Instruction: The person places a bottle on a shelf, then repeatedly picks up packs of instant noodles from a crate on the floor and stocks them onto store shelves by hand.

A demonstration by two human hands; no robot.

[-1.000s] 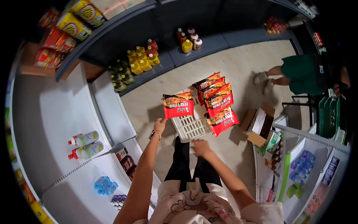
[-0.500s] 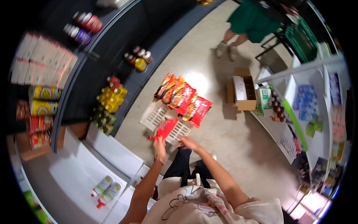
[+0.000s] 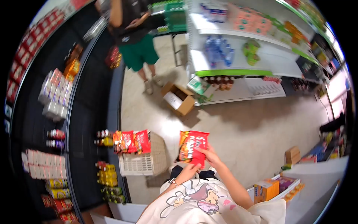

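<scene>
In front of my body I hold a red instant noodle packet (image 3: 192,146) with both hands. My left hand (image 3: 189,173) grips its bottom edge, and my right hand (image 3: 212,156) is closed on its right side. Whether a second packet lies behind it, I cannot tell. To the left of my hands, a cream plastic basket (image 3: 140,164) stands on the floor. Several more red noodle packets (image 3: 130,142) lie across the far part of its top.
Dark shelves (image 3: 87,112) with bottles and boxes run along the left. An open cardboard box (image 3: 178,99) is on the floor ahead. Beyond it stands a person in green shorts (image 3: 138,54). White shelves (image 3: 238,71) with bottles and packs are at the right.
My view has turned right, and the basket now appears farther left. The packet in my left hand was over the basket; now both hands hold a packet away from it.
</scene>
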